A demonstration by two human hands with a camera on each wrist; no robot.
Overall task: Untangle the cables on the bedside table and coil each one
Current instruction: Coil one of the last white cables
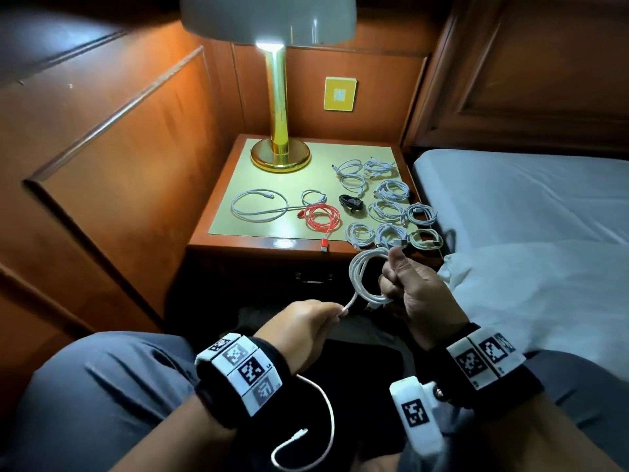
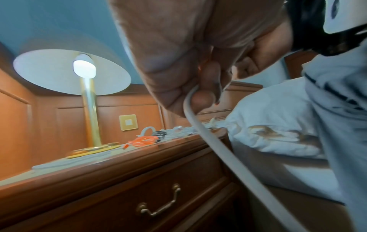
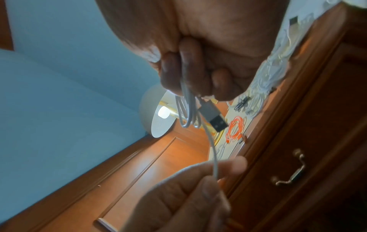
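White cable (image 1: 366, 277) mid-coil at lower centre, off the table (image 1: 238, 238). Left hand (image 1: 303, 327) fingers (image 1: 335, 313) pinching the feed strand; right hand (image 1: 413, 289) clenched round the loops, thumb up. Loose tail dangling lower left. Likely trouble: slack grip, loops springing open; tail snagging, twisting the coil.

The cable (image 1: 366, 277) in the hands is white, as are most coils on the bedside table (image 1: 238, 241), whose red-brown wood frames a pale yellow-green top. One coil (image 1: 321, 216) is red, another (image 1: 352, 202) black. The lamp (image 1: 279, 97) has a shiny gold stem and white shade; the wristbands (image 1: 243, 369) carry black-and-white square codes.
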